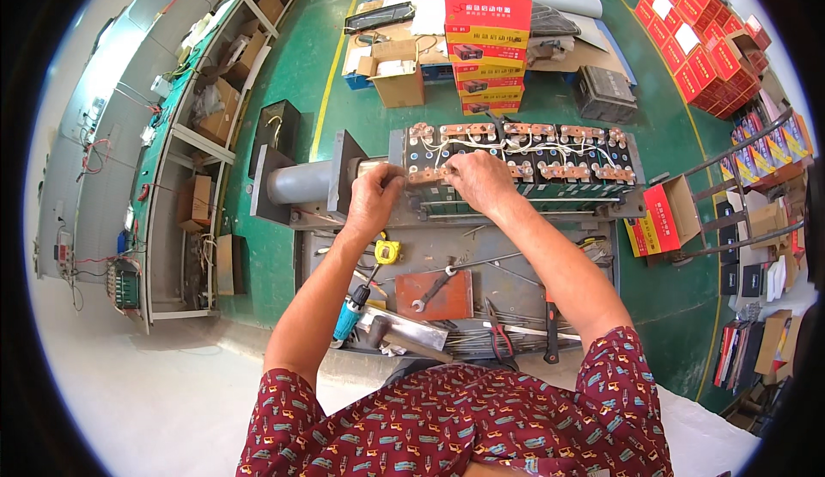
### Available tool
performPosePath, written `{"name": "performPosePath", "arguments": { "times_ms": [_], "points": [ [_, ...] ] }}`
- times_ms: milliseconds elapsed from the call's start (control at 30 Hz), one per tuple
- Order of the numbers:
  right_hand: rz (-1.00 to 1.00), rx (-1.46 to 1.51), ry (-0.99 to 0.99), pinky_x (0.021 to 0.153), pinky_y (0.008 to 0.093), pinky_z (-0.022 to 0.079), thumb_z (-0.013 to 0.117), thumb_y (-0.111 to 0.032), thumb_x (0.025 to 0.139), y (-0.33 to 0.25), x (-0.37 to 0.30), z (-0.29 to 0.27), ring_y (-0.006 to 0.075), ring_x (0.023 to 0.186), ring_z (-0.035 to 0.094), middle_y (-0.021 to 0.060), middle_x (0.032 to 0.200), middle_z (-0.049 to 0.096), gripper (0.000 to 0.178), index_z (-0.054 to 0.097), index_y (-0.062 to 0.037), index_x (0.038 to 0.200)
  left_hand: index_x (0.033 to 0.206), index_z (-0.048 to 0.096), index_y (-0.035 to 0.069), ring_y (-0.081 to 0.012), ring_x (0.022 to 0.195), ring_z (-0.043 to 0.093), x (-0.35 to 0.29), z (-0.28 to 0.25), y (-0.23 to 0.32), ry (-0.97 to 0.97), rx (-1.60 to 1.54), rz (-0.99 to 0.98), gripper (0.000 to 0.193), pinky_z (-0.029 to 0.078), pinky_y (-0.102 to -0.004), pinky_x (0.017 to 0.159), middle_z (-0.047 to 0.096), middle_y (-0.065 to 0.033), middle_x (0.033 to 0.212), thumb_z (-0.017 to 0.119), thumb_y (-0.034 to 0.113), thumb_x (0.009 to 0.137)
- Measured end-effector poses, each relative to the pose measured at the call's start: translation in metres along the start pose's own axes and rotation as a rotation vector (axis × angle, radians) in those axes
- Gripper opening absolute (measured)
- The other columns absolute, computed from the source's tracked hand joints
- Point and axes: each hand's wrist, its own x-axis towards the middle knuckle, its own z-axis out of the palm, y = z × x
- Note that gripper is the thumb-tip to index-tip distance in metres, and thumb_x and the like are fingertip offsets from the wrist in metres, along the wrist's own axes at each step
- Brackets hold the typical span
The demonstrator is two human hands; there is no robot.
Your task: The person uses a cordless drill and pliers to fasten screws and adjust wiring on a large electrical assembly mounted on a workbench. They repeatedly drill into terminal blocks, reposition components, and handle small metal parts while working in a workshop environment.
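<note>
In front of me a long battery pack (550, 189) of dark cells lies in a metal frame, with copper connecting bars (565, 171) and thin white wires (464, 141) across its top. At the pack's left end, my left hand (375, 195) is closed, its fingers curled together beside the frame's end plate. My right hand (483, 180) pinches its fingers together over the near row of terminals at the left part of the pack. Whatever either hand grips is hidden by the fingers. To the left, a grey cylinder (299, 183) stands between two metal plates.
Below the pack, a metal workbench (550, 262) carries a yellow tape measure (388, 251), a teal power drill (347, 318), a wrench (436, 288), a hammer (378, 333) and red-handled pliers (500, 339). Stacked red-yellow boxes (488, 47) stand behind. A metal cart (730, 193) is right.
</note>
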Motion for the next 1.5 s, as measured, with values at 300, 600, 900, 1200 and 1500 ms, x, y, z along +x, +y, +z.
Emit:
{"name": "performPosePath", "arguments": {
  "times_ms": [300,600,900,1200,1500],
  "points": [
    [-0.006,0.001,0.001,0.077,0.0515,0.059,0.076,-0.025,0.089,0.001,-0.001,0.002,0.0403,0.087,0.074,0.0204,0.085,0.073,0.022,0.072,-0.0039,0.089,0.105,0.072,-0.002,-0.0253,0.082,0.069,0.005,-0.003,0.026,-0.054,0.182,0.188,0.014,0.054,-0.0365,0.076,0.071,-0.0173,0.089,0.069,0.006,0.094],
    [-0.001,0.036,0.001,0.077,0.0532,0.058,0.073,-0.021,0.089,0.001,-0.001,0.002,0.0429,0.087,0.073,0.0229,0.087,0.073,0.019,0.070,-0.0019,0.089,0.100,0.071,-0.003,-0.0417,0.092,0.069,0.023,-0.006,0.046,-0.177,0.574,0.290,0.011,0.055,-0.0453,0.082,0.072,-0.0233,0.097,0.067,0.005,0.092],
    [0.009,0.013,-0.033,0.079,0.0518,0.058,0.072,-0.019,0.090,0.003,0.001,0.001,0.0410,0.090,0.073,0.0222,0.090,0.074,0.018,0.073,-0.0033,0.097,0.099,0.073,-0.002,-0.0394,0.087,0.071,0.044,-0.012,0.047,-0.364,0.559,0.159,0.013,0.055,-0.0450,0.079,0.073,-0.0220,0.089,0.071,0.007,0.090],
    [0.005,-0.006,-0.007,0.076,0.0477,0.058,0.077,-0.024,0.089,0.003,0.001,-0.002,0.0365,0.086,0.074,0.0189,0.086,0.075,0.023,0.074,-0.0031,0.099,0.100,0.070,0.000,-0.0395,0.087,0.070,0.034,-0.006,0.043,-0.283,0.620,0.279,0.014,0.054,-0.0458,0.078,0.072,-0.0210,0.092,0.073,0.010,0.090],
    [0.401,2.353,-0.228,0.064,0.0242,0.053,0.041,-0.055,0.110,0.003,-0.065,-0.011,0.0149,0.071,0.062,0.0126,0.098,0.070,0.071,0.062,0.0089,0.132,0.112,0.071,-0.001,-0.0218,0.081,0.070,-0.016,0.000,0.061,0.100,0.301,0.304,0.019,0.056,-0.0340,0.074,0.071,-0.0134,0.093,0.070,0.002,0.094]
  ]
}}
